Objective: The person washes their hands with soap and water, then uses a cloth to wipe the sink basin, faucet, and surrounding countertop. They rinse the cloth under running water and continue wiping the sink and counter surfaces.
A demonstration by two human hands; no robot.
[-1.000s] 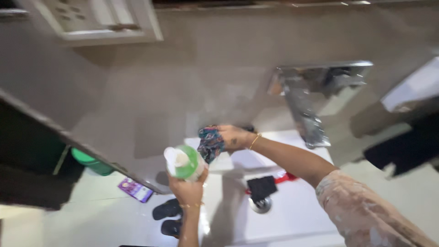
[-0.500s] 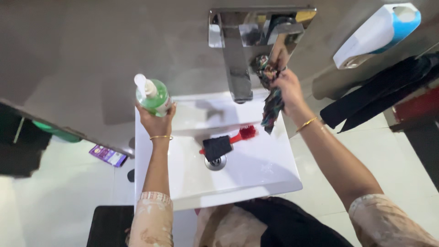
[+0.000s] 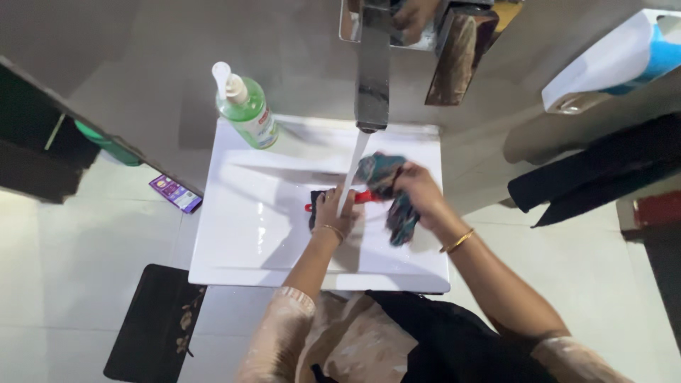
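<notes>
Right hand clamped on cloth: dark, patterned, bunched at the top, tail hanging loose below the fist, over the right half of sink. Left hand open, fingers spread, palm down under the water stream from tap, holding nothing; just above brush with red handle and dark head, contact with it not clear

Cloth: soft, limp, no stiffness, drapes wherever unsupported. Light when dry; probably soaking up weight fast so close to the stream, hard to tell how wet already. Wet fabric likely slick and dripping, not fragile, tolerates hard squeezing and wringing. Best hold: the bunched wad in a full fist, as now; pinching the hanging tail would likely let it slide or swing. Second hand on the lower end gives control for a twist

Soap bottle: green, white pump, upright on the back left corner of the sink rim, well apart from both hands. Rigid plastic, likely slippery with wet fingers; body grip safer than pump neck

White dispenser on the wall at right, dark mat on the floor at left, untouched
</notes>
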